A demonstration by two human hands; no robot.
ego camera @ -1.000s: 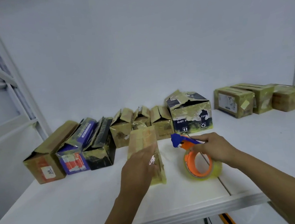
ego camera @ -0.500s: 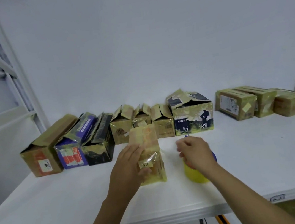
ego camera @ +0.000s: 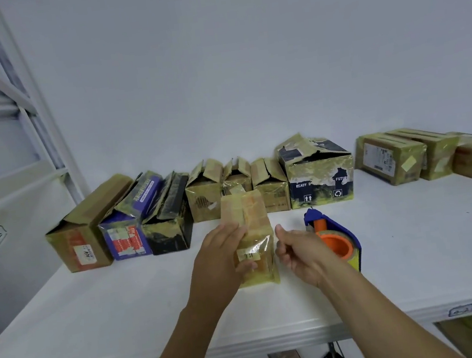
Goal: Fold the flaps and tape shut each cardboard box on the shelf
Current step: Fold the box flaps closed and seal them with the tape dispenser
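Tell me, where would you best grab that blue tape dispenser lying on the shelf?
Probably by the curved blue frame of the tape dispenser, reaching from above on its near side. It lies beside the right hand with the orange hub facing up, leaving that rim exposed; the cutter end points away.

Bright, even light; wide-angle edge distortion.

On my feed, the flat white shelf (ego camera: 98, 329) carries a back row of open-flapped cardboard boxes (ego camera: 270, 192), running from a long brown box (ego camera: 84, 236) at the left to a navy printed box (ego camera: 320, 186). Three taped brown boxes (ego camera: 390, 158) sit apart at the right. Nearer me stand a small tape-wrapped cardboard box (ego camera: 255, 236) and, near it on the right, a blue tape dispenser with an orange core (ego camera: 337, 240).
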